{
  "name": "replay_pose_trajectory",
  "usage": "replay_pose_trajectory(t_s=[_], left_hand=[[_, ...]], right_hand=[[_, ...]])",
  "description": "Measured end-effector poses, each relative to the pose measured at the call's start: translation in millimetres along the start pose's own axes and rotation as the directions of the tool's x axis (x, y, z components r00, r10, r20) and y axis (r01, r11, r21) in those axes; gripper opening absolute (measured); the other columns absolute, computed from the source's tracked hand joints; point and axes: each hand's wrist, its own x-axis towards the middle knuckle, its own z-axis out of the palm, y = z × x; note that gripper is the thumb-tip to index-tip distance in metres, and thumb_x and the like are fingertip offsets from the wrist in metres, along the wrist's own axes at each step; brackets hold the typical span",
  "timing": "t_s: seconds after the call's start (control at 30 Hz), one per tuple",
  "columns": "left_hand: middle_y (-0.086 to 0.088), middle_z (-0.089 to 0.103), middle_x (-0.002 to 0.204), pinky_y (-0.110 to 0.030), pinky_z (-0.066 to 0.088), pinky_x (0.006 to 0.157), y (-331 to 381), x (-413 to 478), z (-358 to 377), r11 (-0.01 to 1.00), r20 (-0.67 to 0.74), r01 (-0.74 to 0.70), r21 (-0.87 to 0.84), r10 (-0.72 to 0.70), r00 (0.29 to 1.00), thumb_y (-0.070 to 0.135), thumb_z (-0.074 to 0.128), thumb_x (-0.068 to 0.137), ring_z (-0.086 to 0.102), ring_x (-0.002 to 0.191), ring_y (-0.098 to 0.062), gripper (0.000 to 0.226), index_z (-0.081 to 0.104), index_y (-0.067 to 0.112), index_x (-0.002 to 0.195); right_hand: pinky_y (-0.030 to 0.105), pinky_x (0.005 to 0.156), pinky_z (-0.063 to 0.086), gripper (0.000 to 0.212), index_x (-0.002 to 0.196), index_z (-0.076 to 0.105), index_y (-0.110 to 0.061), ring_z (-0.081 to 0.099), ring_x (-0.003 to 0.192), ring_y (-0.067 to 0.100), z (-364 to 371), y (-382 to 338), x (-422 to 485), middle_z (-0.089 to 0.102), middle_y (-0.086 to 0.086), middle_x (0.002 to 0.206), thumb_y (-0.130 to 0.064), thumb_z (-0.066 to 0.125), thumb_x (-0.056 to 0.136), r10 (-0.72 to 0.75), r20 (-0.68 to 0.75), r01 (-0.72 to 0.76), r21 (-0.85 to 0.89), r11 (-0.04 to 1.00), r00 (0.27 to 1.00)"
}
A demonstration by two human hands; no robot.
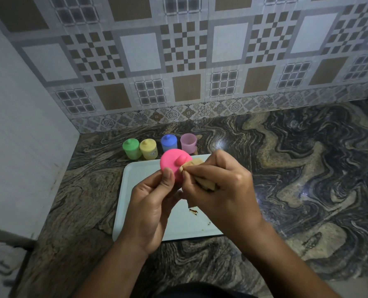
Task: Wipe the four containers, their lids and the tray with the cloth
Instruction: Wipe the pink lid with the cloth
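A patterned tile wall (200,50) runs along the far side, meeting a plain pale wall (17,104) on the left. Below them spreads a swirled dark-and-tan stone counter (307,168). A white rectangular tray (140,175) lies on the counter's near-left part, and both forearms and hands hide much of its middle and right side. The left hand (150,203) is raised over the tray, its thumb pressed on the near rim of a bright pink lid (172,166). Its other fingers curl behind the lid, out of sight. The right hand (221,186), just right of it, has its fingers bunched tight around a tan cloth (206,183), pinching a fold against the lid's right edge beside the knob. Four small containers stand in a row on the counter just beyond the tray's far edge. From left to right they are a green container (131,149), a yellow container (149,149) and a blue container (168,143), all three lidded, then an open pink container (188,143). The held lid partly blocks the yellow and blue ones. A small brown smear (193,211) marks the tray beneath the right wrist.
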Motion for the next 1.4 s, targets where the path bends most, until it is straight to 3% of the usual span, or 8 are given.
replay_pose_trajectory(t_s=[0.27, 0.4, 0.57, 0.63, 0.8, 1.07, 1.2, 1.4], left_hand=[[0.0, 0.077, 0.095, -0.032, 0.042, 0.08, 2, -3, 2, 1.0, -0.029, 0.027, 0.005, -0.027, 0.999, 0.029, 0.057, 0.084, 0.071, 0.085, -0.009, 0.024, 0.08, 0.023, 0.09], [-0.007, 0.076, 0.104, -0.048, 0.04, 0.103, 5, -2, 0, 0.999, -0.049, 0.046, 0.006, -0.046, 0.998, 0.034, 0.064, 0.084, 0.069, 0.095, -0.016, 0.026, 0.079, 0.018, 0.098], [-0.007, 0.076, 0.101, -0.031, 0.048, 0.078, 10, -4, 2, 0.99, -0.016, 0.091, -0.111, -0.093, 0.995, 0.035, 0.064, 0.076, 0.072, 0.09, -0.015, 0.029, 0.08, 0.019, 0.095], [-0.008, 0.076, 0.105, -0.034, 0.048, 0.081, 12, -5, 3, 0.978, 0.001, 0.121, -0.167, -0.123, 0.992, 0.034, 0.059, 0.082, 0.073, 0.094, -0.016, 0.029, 0.079, 0.019, 0.096], [-0.006, 0.075, 0.112, -0.037, 0.046, 0.09, 18, -5, 4, 0.965, 0.017, 0.146, -0.218, -0.146, 0.989, 0.035, 0.052, 0.089, 0.072, 0.1, -0.014, 0.032, 0.078, 0.022, 0.101], [-0.01, 0.074, 0.111, -0.035, 0.057, 0.086, 16, -5, 5, 0.996, 0.005, 0.02, -0.085, -0.02, 1.0, 0.027, 0.053, 0.088, 0.07, 0.105, -0.019, 0.03, 0.078, 0.016, 0.1], [-0.008, 0.075, 0.105, -0.031, 0.053, 0.083, 14, -6, 3, 1.0, -0.014, 0.001, -0.02, -0.001, 1.0, 0.025, 0.056, 0.085, 0.071, 0.094, -0.015, 0.026, 0.079, 0.017, 0.097], [-0.016, 0.074, 0.108, -0.03, 0.057, 0.082, 9, -3, 3, 0.998, -0.063, -0.056, 0.027, 0.057, 0.996, 0.023, 0.056, 0.088, 0.071, 0.102, -0.024, 0.029, 0.077, 0.007, 0.099]], right_hand=[[0.035, 0.048, 0.053, 0.009, 0.091, 0.083, -0.012, 0.057, 0.061, 0.012, 3, 8, 11, 0.047, -0.009, 0.074, -0.018, 0.08, 0.086, 0.045, -0.031, -0.046, -0.032, 0.998, 0.998], [0.033, 0.053, 0.052, 0.012, 0.089, 0.082, -0.01, 0.06, 0.064, 0.011, 4, 3, 6, 0.057, -0.001, 0.076, -0.021, 0.078, 0.087, -0.011, -0.008, 0.011, -0.021, 1.0, 1.0], [0.017, 0.061, 0.048, 0.008, 0.092, 0.084, -0.011, 0.057, 0.068, 0.0, 1, 9, 17, 0.055, 0.0, 0.073, -0.015, 0.081, 0.086, 0.069, -0.046, -0.071, -0.042, 0.997, 0.997], [0.008, 0.065, 0.041, 0.005, 0.09, 0.084, -0.011, 0.053, 0.068, -0.005, -4, 11, 22, 0.053, 0.0, 0.069, -0.012, 0.082, 0.085, 0.115, -0.055, -0.116, -0.022, 0.993, 0.992], [0.014, 0.067, 0.044, 0.006, 0.091, 0.084, -0.014, 0.056, 0.066, 0.006, -11, 2, 23, 0.054, -0.005, 0.067, -0.011, 0.081, 0.087, 0.144, -0.006, -0.142, 0.104, 0.984, 0.99], [0.017, 0.071, 0.05, 0.012, 0.098, 0.082, -0.008, 0.065, 0.077, 0.011, -3, 0, 13, 0.064, 0.003, 0.081, -0.01, 0.081, 0.086, 0.006, 0.028, -0.007, 0.036, 0.999, 1.0], [0.014, 0.072, 0.045, 0.011, 0.099, 0.082, -0.008, 0.06, 0.073, 0.008, -2, 6, 17, 0.06, 0.003, 0.079, -0.01, 0.08, 0.088, 0.035, 0.01, -0.035, 0.015, 0.999, 0.999], [0.019, 0.066, 0.052, 0.012, 0.098, 0.082, -0.005, 0.063, 0.074, 0.003, 9, 0, 1, 0.062, 0.0, 0.081, -0.01, 0.081, 0.087, -0.013, 0.034, 0.011, 0.065, 0.998, 0.999]])
